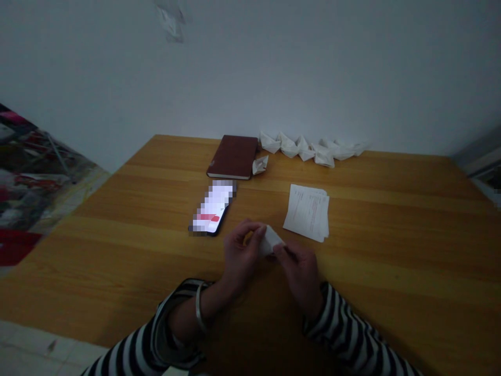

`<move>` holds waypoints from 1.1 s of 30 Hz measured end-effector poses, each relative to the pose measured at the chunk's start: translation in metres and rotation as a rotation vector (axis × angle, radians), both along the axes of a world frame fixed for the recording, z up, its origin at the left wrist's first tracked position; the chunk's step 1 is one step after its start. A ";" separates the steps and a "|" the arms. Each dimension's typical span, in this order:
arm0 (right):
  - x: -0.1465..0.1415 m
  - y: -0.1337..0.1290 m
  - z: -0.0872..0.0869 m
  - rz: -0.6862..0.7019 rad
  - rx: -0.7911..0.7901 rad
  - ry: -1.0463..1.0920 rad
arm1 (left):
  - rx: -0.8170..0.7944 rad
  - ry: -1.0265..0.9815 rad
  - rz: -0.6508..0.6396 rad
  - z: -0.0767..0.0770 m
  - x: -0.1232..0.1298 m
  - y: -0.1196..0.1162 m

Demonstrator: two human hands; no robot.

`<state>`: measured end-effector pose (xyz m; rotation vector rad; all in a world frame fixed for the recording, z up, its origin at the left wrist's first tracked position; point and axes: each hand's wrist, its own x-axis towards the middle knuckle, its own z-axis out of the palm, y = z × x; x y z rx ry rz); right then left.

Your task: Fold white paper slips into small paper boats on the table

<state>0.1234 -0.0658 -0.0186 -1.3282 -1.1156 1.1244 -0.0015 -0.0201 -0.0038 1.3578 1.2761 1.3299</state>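
Observation:
Between my two hands is a small folded piece of white paper (pixel 270 240), held just above the wooden table. My left hand (pixel 242 248) pinches its left side between thumb and fingers. On the right side, my right hand (pixel 299 266) grips the paper's lower corner with thumb and fingertips. Beyond my right hand lies a stack of printed paper sheets (pixel 307 211), slightly fanned. A phone (pixel 213 206) with a lit, blurred screen rests beyond my left hand. The paper's underside and some fingertips are hidden.
A dark red notebook (pixel 234 156) lies near the wall, with a single folded paper (pixel 260 165) at its right corner. Several folded paper boats (pixel 305 149) stand in a row along the wall. The wooden table (pixel 399 224) reaches the wall; clutter covers the floor at left.

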 end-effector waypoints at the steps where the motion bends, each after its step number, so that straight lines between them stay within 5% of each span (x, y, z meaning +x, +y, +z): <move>1: -0.001 -0.001 -0.001 -0.003 -0.009 -0.014 | -0.013 -0.005 -0.001 0.000 0.000 0.000; 11: 0.006 0.003 -0.006 -0.008 0.027 -0.129 | -0.054 0.064 -0.085 -0.004 -0.001 0.004; 16: 0.014 0.009 -0.012 0.039 0.095 -0.313 | -0.039 0.178 -0.261 0.000 -0.017 0.021; 22: 0.012 0.007 -0.011 0.155 0.128 -0.415 | 0.200 0.426 -0.512 0.010 -0.029 0.030; 33: -0.003 -0.002 -0.009 0.154 0.010 -0.152 | 0.351 0.342 -0.225 0.015 -0.023 0.017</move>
